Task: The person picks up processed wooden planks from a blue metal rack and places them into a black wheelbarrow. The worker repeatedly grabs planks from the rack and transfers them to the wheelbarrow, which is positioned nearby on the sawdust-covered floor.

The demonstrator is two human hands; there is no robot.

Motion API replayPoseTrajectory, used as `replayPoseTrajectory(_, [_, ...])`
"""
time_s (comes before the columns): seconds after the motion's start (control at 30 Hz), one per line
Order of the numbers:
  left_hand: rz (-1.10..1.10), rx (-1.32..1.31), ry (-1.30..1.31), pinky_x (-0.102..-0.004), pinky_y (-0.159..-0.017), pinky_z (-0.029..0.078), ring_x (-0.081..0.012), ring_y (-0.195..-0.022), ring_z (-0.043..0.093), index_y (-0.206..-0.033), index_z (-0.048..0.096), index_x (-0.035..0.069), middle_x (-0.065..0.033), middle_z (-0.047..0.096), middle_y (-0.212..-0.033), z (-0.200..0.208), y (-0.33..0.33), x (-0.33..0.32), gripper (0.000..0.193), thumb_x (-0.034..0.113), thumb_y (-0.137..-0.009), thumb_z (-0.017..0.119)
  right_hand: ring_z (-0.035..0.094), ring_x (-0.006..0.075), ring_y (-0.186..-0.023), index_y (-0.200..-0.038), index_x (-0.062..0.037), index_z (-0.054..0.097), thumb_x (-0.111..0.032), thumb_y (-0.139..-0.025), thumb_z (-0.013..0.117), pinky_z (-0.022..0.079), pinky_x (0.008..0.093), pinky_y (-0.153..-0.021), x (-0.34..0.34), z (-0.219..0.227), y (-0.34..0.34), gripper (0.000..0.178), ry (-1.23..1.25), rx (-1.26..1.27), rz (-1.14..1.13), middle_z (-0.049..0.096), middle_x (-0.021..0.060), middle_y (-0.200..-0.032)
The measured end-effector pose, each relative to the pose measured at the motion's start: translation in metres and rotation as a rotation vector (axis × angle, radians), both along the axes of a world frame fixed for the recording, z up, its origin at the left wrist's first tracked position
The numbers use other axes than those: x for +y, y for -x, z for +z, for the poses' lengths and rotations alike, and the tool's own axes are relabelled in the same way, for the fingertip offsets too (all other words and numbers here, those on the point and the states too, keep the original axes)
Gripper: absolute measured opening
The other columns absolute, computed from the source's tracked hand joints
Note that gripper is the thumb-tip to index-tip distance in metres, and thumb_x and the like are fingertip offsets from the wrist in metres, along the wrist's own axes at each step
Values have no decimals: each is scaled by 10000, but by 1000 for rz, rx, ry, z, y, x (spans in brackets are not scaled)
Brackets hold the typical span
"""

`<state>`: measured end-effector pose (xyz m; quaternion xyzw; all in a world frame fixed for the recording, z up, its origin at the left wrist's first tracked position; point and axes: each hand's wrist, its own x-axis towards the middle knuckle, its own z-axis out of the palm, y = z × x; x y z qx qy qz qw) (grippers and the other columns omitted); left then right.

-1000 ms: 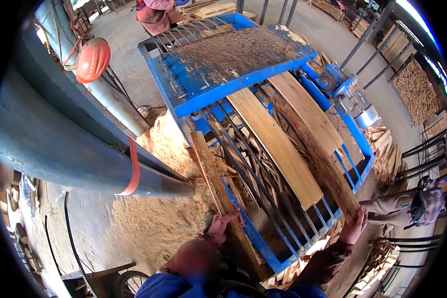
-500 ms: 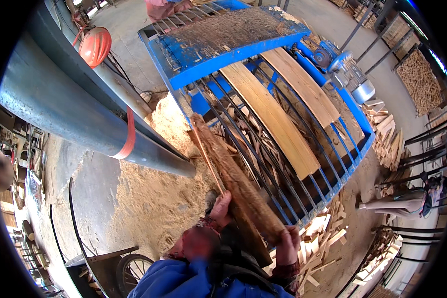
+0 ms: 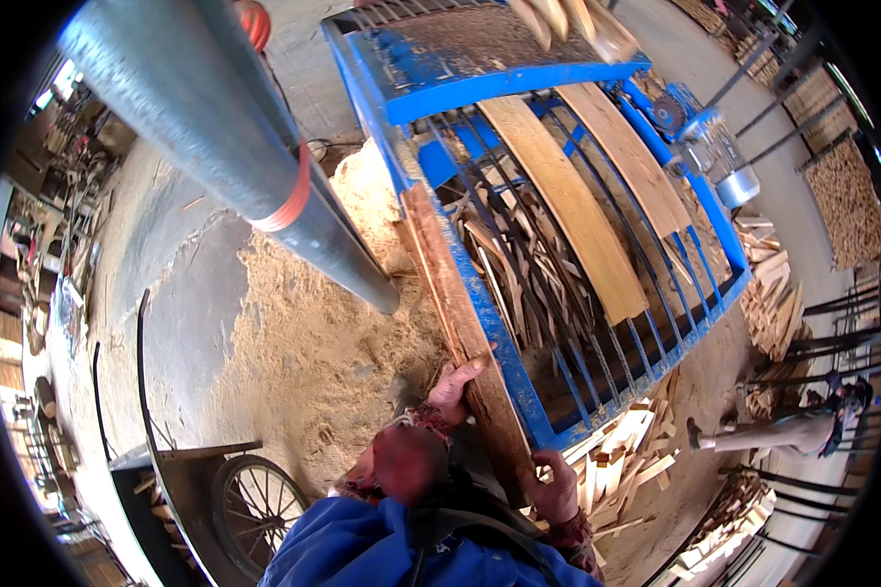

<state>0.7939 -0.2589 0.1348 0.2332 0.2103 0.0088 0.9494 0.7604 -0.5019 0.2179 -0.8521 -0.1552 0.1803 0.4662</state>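
A rough brown plank [image 3: 443,279] runs along the left side of the blue machine frame [image 3: 482,323], tilted up on its edge. My left hand [image 3: 450,389] grips it around its lower half, thumb over the top. Close to my body, my right hand [image 3: 554,486] has its fingers curled at the plank's near end. Two flat boards lie on the machine's bars: a yellowish board [image 3: 563,205] and, to its right, a pinkish-brown board [image 3: 631,161]. Both reach out from under the blue cover [image 3: 504,83].
Left of the machine stands a thick grey pipe [image 3: 235,127] with a red band. Sawdust [image 3: 313,362] spreads over the floor by a wheeled cart [image 3: 191,489]. An electric motor [image 3: 705,147] sits on the right. Offcuts [image 3: 622,455] lie below; another person [image 3: 783,435] stands at right.
The plank has turned onto its edge and shifted left, off the bars to the frame's side. Pale wood pieces have appeared above the cover. The view has moved.
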Motion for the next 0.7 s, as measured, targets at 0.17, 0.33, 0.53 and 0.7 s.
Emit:
replayPoseTrajectory(0.17, [-61, -110, -140, -364, -788, 522, -221, -859, 648, -1343, 465, 5, -100, 650, -1002, 21, 14, 18, 636, 168, -778, 706, 609, 222, -878, -990, -22, 568, -58, -659, 820, 504, 316, -758, 12, -14, 14, 418, 10, 23, 79, 596, 117, -999])
replayPoseTrajectory(0.33, [-131, -205, -212, -327, -829, 495, -194, -895, 640, -1358, 446, 3, -86, 666, -946, 48, 55, 42, 673, 147, -767, 733, 597, 201, -1025, -1260, 24, 460, -94, -690, 825, 504, 348, -885, 38, -21, 38, 686, -291, 455, 137, 579, 105, -1168])
replayPoseTrajectory(0.53, [-208, -323, -229, -330, -882, 471, -193, -967, 612, -1374, 382, -22, -96, 642, -1032, 73, 133, 76, 777, 89, -718, 784, 569, 172, -1068, -1282, -16, 470, -185, -711, 819, 473, 344, -903, 102, 8, 79, 690, -132, 701, 340, 602, 100, -1140])
replayPoseTrajectory(0.7, [-69, -402, -235, -380, -885, 471, -238, -987, 594, -1393, 326, -32, -124, 608, -1050, 93, 200, 119, 828, 181, -733, 778, 556, 189, -1107, -1350, -9, 429, -190, -718, 808, 455, 340, -936, 162, 44, 116, 759, -12, 607, 480, 591, 120, -1187])
